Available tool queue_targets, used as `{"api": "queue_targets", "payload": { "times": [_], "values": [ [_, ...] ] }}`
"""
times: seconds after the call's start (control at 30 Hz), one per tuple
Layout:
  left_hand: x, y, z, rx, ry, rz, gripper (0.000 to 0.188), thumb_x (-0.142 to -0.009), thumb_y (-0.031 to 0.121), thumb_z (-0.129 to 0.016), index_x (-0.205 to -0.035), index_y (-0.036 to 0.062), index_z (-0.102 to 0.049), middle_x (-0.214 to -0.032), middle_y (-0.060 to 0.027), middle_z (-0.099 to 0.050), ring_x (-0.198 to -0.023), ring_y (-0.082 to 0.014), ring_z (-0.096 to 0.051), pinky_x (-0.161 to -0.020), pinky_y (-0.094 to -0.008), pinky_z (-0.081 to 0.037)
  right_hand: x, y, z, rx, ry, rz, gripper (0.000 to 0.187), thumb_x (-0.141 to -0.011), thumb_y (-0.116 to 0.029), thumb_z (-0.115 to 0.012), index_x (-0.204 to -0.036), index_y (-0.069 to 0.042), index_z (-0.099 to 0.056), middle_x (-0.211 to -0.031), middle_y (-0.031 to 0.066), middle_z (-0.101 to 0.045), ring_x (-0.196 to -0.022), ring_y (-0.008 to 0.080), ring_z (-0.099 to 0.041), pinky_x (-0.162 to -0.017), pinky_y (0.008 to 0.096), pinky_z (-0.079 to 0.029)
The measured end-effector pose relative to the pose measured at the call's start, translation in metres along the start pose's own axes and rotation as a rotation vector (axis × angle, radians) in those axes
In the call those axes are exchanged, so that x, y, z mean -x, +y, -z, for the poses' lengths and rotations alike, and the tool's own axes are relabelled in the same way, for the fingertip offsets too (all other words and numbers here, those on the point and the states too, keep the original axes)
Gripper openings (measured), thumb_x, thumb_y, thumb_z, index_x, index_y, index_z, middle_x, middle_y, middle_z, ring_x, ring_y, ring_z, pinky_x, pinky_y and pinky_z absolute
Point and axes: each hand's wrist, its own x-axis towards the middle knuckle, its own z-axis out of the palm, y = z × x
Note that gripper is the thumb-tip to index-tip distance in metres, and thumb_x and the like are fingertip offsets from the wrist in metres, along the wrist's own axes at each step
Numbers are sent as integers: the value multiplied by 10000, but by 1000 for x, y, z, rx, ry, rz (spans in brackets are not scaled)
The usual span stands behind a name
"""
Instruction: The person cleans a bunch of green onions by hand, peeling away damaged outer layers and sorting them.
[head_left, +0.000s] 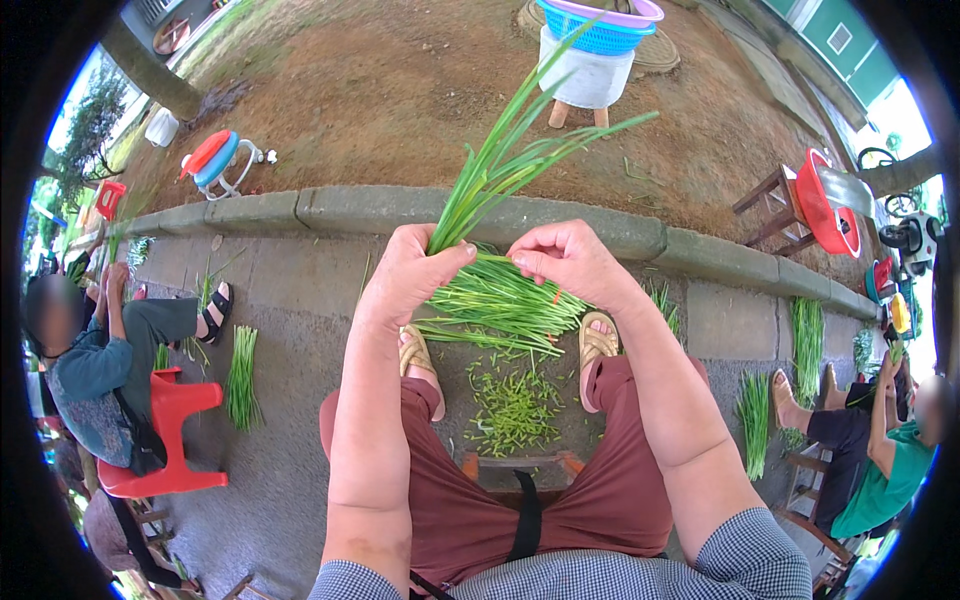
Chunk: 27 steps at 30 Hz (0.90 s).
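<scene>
My left hand [408,275] is closed round the lower end of a bunch of long green chives [490,165], whose leaves fan upward and to the right. Close beside it, my right hand [570,262] is pinched, thumb against fingertips; whatever it holds is too small to make out. Below both hands a thick pile of chives [510,305] lies on the pavement between my sandalled feet, with a thin orange-red strip near its right end. Nearer to me, short cut green bits [512,405] are scattered on the ground.
A stone kerb [350,212] crosses ahead. Beyond it stands a white stool [585,70] bearing blue and pink baskets. Seated people are on both sides: one by a red plastic chair [185,440], one in green [880,480]. Chive bundles [243,375] lie near them. A red basin [825,205] rests far right.
</scene>
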Motion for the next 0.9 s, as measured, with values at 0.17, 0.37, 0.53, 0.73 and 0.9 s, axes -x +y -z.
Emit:
{"api": "queue_targets", "payload": {
  "times": [0.17,0.37,0.53,0.73,0.9],
  "values": [
    [1,6,-8,-2,31,56,286,-912,315,-626,-828,43,-655,-540,46,-476,-423,-13,-322,-391,-201,-197,3,9,-2,208,-25,96,167,-837,-149,-672,-897,6,-675,-708,59,-664,-651,90,-573,-630,286,-477],
    [4,9,-8,8,42,57,293,-929,310,-598,-833,39,-653,-539,24,-505,-405,-13,-334,-379,-195,-202,7,-4,-5,323,-30,113,170,-822,-154,-664,-867,11,-660,-703,94,-659,-625,109,-574,-617,296,-473],
    [4,8,-5,-38,48,34,261,-899,290,-639,-806,47,-645,-540,30,-501,-413,-12,-340,-382,-195,-206,8,0,-5,309,-31,142,165,-829,-150,-661,-860,11,-654,-699,89,-653,-614,111,-563,-603,300,-465],
    [8,12,0,-87,71,25,215,-800,221,-746,-753,40,-638,-583,43,-514,-506,-37,-414,-463,-228,-295,11,-5,-11,217,22,119,139,-844,-125,-654,-854,14,-653,-672,54,-630,-617,84,-534,-577,280,-450],
    [7,12,-6,-6,46,26,196,-791,198,-750,-757,42,-635,-583,58,-495,-500,-33,-404,-455,-229,-299,11,-3,-16,245,247,182,125,-861,-108,-643,-846,16,-634,-649,18,-588,-617,37,-484,-549,243,-422]
  ]
}}
